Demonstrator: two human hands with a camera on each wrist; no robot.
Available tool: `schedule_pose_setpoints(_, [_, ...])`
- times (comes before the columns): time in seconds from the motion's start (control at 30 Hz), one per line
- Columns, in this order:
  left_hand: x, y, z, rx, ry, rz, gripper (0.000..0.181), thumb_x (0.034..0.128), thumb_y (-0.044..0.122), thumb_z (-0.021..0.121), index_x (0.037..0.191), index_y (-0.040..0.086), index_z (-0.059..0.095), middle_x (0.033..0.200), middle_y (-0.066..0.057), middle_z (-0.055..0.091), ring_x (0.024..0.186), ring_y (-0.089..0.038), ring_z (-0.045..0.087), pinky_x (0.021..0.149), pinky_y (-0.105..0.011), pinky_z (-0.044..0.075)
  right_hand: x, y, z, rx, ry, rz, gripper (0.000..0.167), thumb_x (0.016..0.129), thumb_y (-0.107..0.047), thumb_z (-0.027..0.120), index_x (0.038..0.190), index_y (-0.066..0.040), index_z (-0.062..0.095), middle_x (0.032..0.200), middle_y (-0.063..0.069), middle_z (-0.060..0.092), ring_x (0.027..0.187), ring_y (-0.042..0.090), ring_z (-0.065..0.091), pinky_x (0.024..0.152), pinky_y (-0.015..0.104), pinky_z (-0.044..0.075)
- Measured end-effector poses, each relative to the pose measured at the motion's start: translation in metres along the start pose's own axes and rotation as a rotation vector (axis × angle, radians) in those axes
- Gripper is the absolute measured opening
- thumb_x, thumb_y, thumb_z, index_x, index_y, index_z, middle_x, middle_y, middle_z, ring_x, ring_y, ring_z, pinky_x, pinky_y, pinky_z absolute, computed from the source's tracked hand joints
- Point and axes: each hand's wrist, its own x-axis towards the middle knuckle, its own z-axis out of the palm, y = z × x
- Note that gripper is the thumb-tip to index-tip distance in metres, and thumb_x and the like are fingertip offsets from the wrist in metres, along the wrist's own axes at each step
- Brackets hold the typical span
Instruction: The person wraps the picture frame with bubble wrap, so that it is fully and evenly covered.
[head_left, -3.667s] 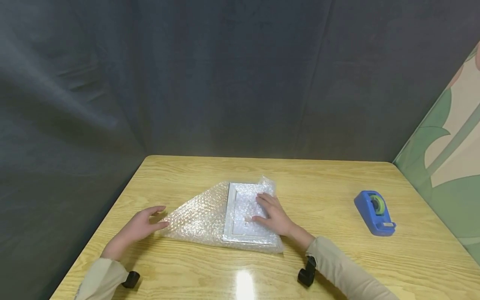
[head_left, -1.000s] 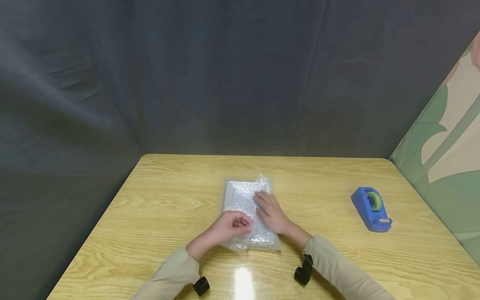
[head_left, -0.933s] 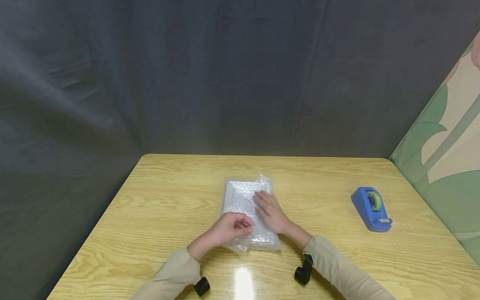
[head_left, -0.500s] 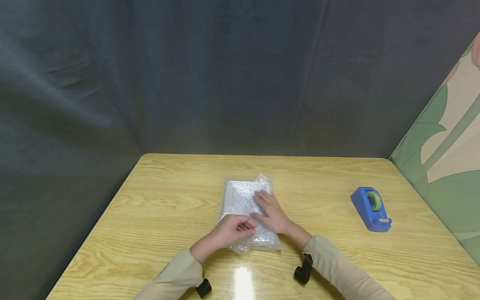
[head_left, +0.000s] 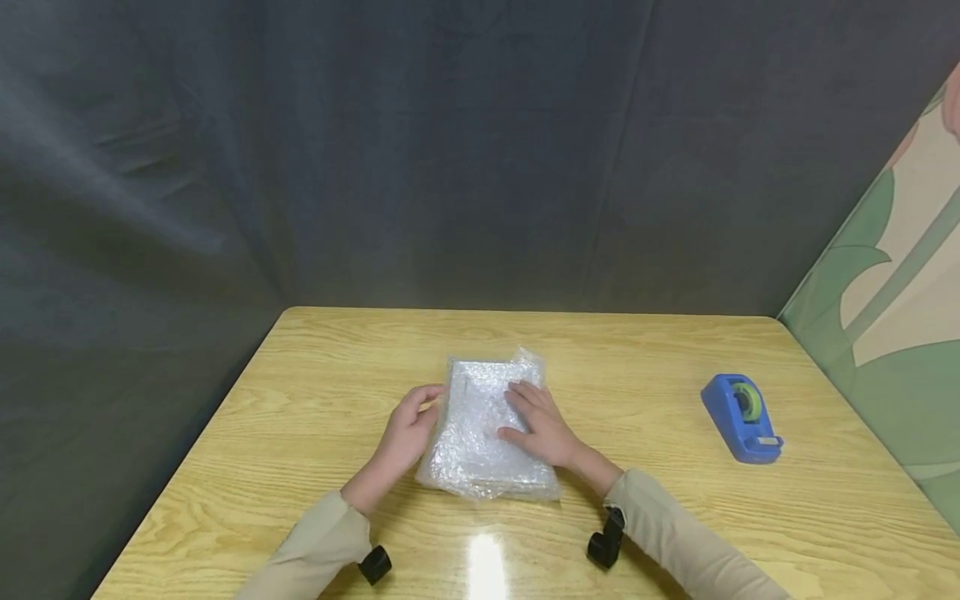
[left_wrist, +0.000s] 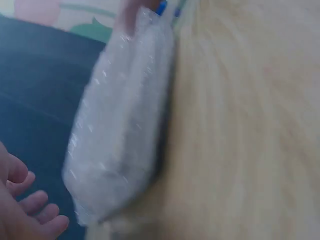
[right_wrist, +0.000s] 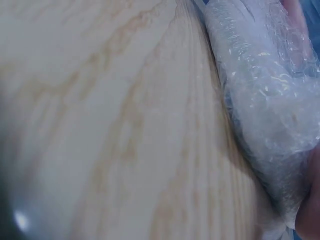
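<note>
Right hand (head_left: 542, 427) rests spread on the bubble-wrapped package (head_left: 483, 467) on the table (head_left: 337, 358) in the head view, left hand (head_left: 407, 429) relaxed just beside it, while the left wrist view shows that hand's fingers (left_wrist: 34, 202) loosely bent near the package, and the right wrist view the package's crinkled side.

The left wrist view's edge cuts off the left hand (left_wrist: 19, 218).
</note>
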Motion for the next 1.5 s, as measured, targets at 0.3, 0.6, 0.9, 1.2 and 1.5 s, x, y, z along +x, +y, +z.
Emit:
schedule_pose_setpoints(0.3, [-0.009,-0.031,0.007,-0.246,-0.089,-0.199,0.046,0.0974,0.008,0.033,0.139,-0.007,0.023,0.141,-0.028,0.025,0.13,-0.041,0.025,0.108,-0.05,0.02,0.0,0.001,0.001,0.003,0.026,-0.032,0.06,0.083,-0.029,0.062,0.126,0.009,0.046,0.135,0.025,0.039,0.129,0.041,0.028,0.105,0.061,0.011])
schedule_pose_setpoints(0.6, [-0.011,-0.039,0.012,-0.225,-0.119,-0.203,0.048,0.0998,0.018,0.031,0.141,-0.006,0.02,0.147,-0.021,0.014,0.135,-0.037,0.01,0.11,-0.047,0.008,0.0,0.0,0.001,0.004,0.034,-0.03,0.061,0.082,-0.031,0.062,0.126,0.008,0.047,0.136,0.024,0.039,0.129,0.04,0.028,0.105,0.061,0.011])
schedule_pose_setpoints(0.9, [-0.011,-0.035,0.02,-0.231,-0.109,-0.192,0.047,0.1001,0.017,0.028,0.141,-0.005,0.018,0.148,-0.021,0.01,0.135,-0.038,0.008,0.11,-0.049,0.007,-0.001,0.0,0.001,0.043,0.048,-0.02,0.051,0.087,-0.023,0.057,0.125,0.009,0.047,0.134,0.025,0.04,0.128,0.042,0.028,0.104,0.062,0.012])
schedule_pose_setpoints(1.2, [-0.006,-0.032,0.028,-0.165,-0.196,-0.17,0.053,0.1001,0.02,0.029,0.143,-0.003,0.007,0.15,-0.018,-0.003,0.137,-0.033,-0.004,0.11,-0.048,0.0,-0.002,0.003,0.001,0.082,0.023,-0.005,0.046,0.09,-0.02,0.05,0.127,0.009,0.046,0.136,0.025,0.038,0.13,0.042,0.025,0.105,0.062,0.008])
schedule_pose_setpoints(1.5, [-0.002,-0.023,0.031,0.078,-0.216,-0.099,0.058,0.0971,0.015,0.037,0.14,-0.01,0.008,0.148,-0.025,-0.004,0.136,-0.036,-0.001,0.11,-0.05,0.004,0.001,0.002,-0.007,0.117,-0.094,0.032,0.068,0.084,-0.037,0.058,0.133,0.007,0.038,0.143,0.023,0.027,0.134,0.038,0.015,0.107,0.058,0.001])
